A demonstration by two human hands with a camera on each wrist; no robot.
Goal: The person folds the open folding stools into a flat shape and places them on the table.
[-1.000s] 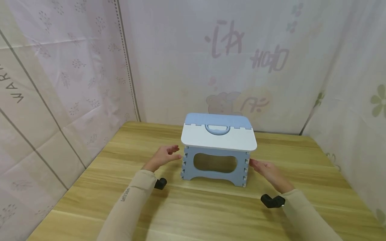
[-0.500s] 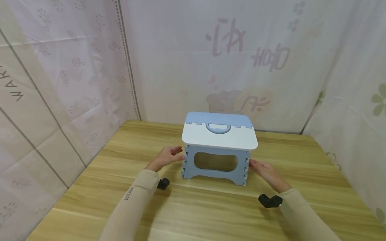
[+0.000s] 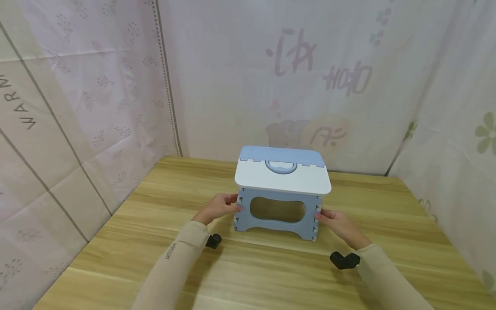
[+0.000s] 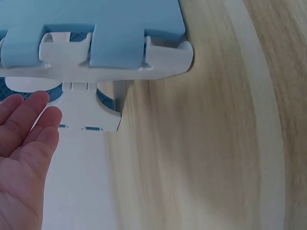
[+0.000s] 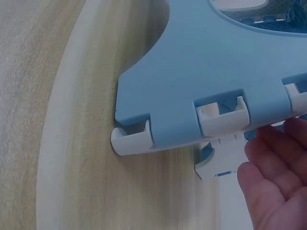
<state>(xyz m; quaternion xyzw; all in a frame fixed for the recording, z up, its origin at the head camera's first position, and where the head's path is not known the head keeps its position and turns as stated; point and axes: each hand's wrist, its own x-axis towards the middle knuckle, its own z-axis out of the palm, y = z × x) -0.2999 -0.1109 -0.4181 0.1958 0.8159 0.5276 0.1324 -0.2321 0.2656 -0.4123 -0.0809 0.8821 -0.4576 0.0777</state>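
Two beige sleeves (image 3: 170,262) come in from the bottom of my head view, and at each wrist a small black piece (image 3: 344,260) sticks out. Under them I have a wooden table (image 3: 252,275) with a streaky, light grain. Past the sleeves, the left hand (image 3: 215,207) is at the left side of a stool (image 3: 282,193), its thumb touching the front edge and the other fingers nearly straight. My left wrist view puts those fingers side by side, next to a white side panel (image 4: 84,112); whether they press on it I cannot tell. Over on the right side, the right hand (image 3: 341,223) has its thumb on the front edge too, with the other fingers loosely extended alongside; my right wrist view hides some of the tips behind the stool, so I cannot tell how firmly they touch. Between the hands the stool stands upright and unfolded, toward the far part of the table. I see its blue front panel (image 3: 244,217) with a long rounded opening, then a white seat (image 3: 286,181), a blue handle (image 3: 281,172) and a blue strip (image 3: 284,153) along the back. Behind everything hangs a pale curtain (image 3: 217,86) printed with a bear (image 3: 284,134).
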